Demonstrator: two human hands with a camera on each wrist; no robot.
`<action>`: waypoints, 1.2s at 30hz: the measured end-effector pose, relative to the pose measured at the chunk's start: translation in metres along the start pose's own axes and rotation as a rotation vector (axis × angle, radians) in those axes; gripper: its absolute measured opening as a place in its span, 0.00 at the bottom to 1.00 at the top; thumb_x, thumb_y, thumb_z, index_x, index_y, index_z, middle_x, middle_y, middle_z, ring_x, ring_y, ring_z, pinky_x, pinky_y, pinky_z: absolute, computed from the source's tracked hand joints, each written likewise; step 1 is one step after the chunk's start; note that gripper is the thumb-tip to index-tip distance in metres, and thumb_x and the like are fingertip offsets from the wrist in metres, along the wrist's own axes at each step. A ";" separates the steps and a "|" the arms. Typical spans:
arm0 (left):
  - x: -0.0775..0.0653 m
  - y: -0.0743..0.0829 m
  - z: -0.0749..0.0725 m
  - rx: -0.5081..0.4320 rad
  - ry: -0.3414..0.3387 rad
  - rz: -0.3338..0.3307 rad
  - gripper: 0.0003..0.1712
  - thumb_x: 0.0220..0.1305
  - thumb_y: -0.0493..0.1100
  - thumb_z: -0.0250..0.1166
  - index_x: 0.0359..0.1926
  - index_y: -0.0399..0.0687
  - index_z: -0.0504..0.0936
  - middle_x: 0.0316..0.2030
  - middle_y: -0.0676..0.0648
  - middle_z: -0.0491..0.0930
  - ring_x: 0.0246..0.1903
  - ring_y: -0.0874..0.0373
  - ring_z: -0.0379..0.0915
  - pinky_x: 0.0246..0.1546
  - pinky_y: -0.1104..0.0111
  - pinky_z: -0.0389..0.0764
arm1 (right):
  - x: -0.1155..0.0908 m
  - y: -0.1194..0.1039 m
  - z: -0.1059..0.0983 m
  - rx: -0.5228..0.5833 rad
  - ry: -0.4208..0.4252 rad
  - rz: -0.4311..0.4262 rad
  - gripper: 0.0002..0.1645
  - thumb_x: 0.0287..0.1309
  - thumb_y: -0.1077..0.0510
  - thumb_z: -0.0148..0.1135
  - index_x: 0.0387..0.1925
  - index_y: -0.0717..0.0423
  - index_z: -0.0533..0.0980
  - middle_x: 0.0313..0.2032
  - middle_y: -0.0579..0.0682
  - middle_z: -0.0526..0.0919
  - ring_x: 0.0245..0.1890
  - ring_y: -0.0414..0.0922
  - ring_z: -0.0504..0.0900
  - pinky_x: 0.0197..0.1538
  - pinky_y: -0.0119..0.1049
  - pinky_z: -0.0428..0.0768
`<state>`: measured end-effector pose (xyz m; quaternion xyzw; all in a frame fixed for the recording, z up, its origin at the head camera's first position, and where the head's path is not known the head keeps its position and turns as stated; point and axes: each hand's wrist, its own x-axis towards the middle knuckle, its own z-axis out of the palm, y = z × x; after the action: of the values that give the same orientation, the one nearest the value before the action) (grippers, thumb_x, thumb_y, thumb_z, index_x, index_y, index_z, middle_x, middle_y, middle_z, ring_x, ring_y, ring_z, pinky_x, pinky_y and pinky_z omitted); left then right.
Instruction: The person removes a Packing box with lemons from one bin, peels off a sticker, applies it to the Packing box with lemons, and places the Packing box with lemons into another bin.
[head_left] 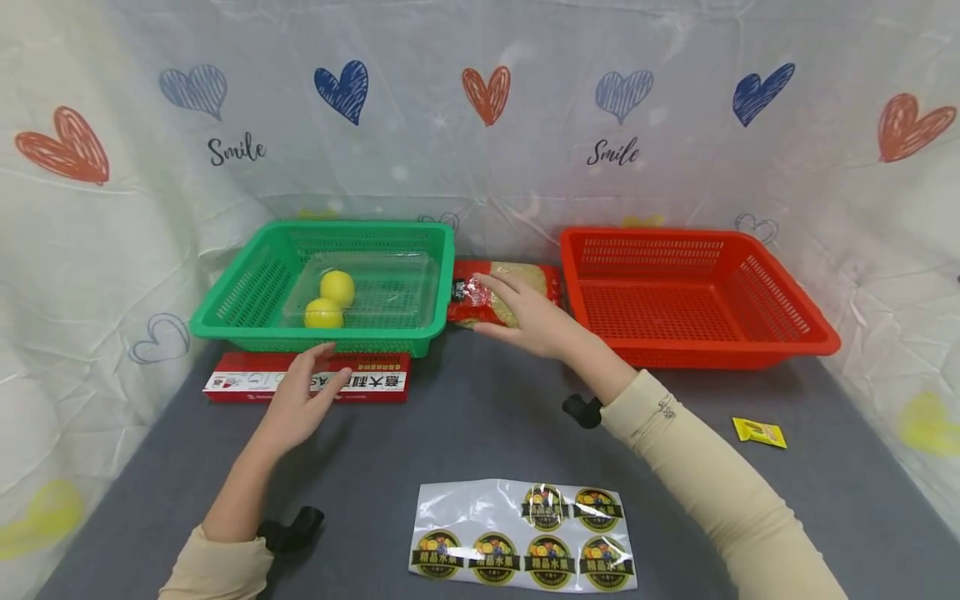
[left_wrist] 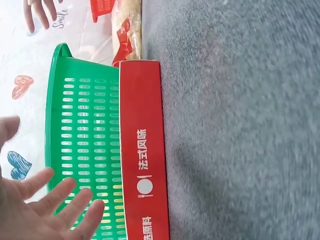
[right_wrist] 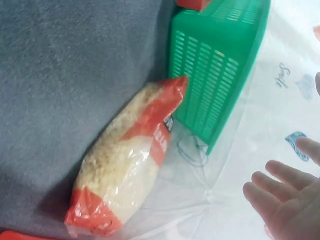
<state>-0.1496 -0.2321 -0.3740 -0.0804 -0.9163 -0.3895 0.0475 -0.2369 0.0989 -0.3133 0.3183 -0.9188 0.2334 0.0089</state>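
Observation:
My right hand point(head_left: 536, 321) is over a clear-and-red plastic bag of pale dry food point(head_left: 480, 310), its fingers extended. In the right wrist view the bag point(right_wrist: 122, 165) lies on the cloth, and the hand point(right_wrist: 287, 200) is apart from it. My left hand point(head_left: 296, 404), fingers spread, hovers by a long red pasta box point(head_left: 240, 387). That box lies along the front of a green basket point(head_left: 360, 337). Inside the basket, two yellow round fruits point(head_left: 337, 288) sit in a clear plastic tray point(head_left: 401, 287). Neither hand holds anything.
A red basket point(head_left: 697, 352) stands at the back right, beside the bag. A small yellow packet point(head_left: 759, 432) lies in front of it. Near the front edge is a sheet of round fruit stickers point(head_left: 465, 508). A white printed curtain point(head_left: 420, 142) hangs behind.

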 end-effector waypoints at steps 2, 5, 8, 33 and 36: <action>0.000 0.000 0.001 -0.060 -0.005 -0.045 0.36 0.65 0.50 0.55 0.66 0.36 0.53 0.61 0.34 0.59 0.58 0.39 0.59 0.51 0.46 0.69 | 0.003 -0.001 0.002 0.006 0.001 0.006 0.45 0.55 0.39 0.58 0.69 0.50 0.52 0.66 0.55 0.55 0.65 0.51 0.54 0.62 0.50 0.61; 0.000 -0.001 0.002 -0.201 -0.019 -0.134 0.37 0.67 0.51 0.52 0.67 0.38 0.49 0.62 0.34 0.58 0.59 0.39 0.58 0.52 0.48 0.69 | 0.008 -0.003 0.006 0.019 -0.005 0.012 0.45 0.55 0.41 0.58 0.68 0.51 0.53 0.66 0.55 0.56 0.65 0.52 0.55 0.62 0.50 0.60; 0.001 -0.003 0.002 -0.359 -0.031 -0.218 0.38 0.68 0.52 0.48 0.69 0.39 0.44 0.63 0.34 0.57 0.60 0.40 0.57 0.54 0.51 0.67 | 0.013 -0.006 0.010 0.022 -0.021 0.022 0.44 0.56 0.41 0.58 0.68 0.51 0.54 0.66 0.54 0.57 0.65 0.50 0.55 0.62 0.48 0.61; 0.033 0.016 0.015 -1.014 0.224 -0.434 0.39 0.67 0.49 0.51 0.66 0.44 0.37 0.52 0.46 0.61 0.60 0.48 0.61 0.56 0.64 0.66 | 0.060 -0.035 0.036 0.086 -0.057 0.011 0.39 0.59 0.43 0.55 0.67 0.50 0.56 0.65 0.51 0.60 0.64 0.46 0.58 0.64 0.42 0.59; 0.038 0.020 0.018 -1.087 0.270 -0.468 0.38 0.67 0.48 0.51 0.66 0.45 0.37 0.50 0.46 0.60 0.60 0.48 0.61 0.56 0.65 0.67 | 0.065 -0.038 0.039 0.075 -0.074 0.004 0.39 0.60 0.41 0.53 0.68 0.51 0.55 0.65 0.51 0.59 0.65 0.46 0.57 0.64 0.42 0.58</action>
<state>-0.1833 -0.2015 -0.3671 0.1608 -0.5652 -0.8086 0.0285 -0.2615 0.0181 -0.3218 0.3252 -0.9096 0.2557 -0.0376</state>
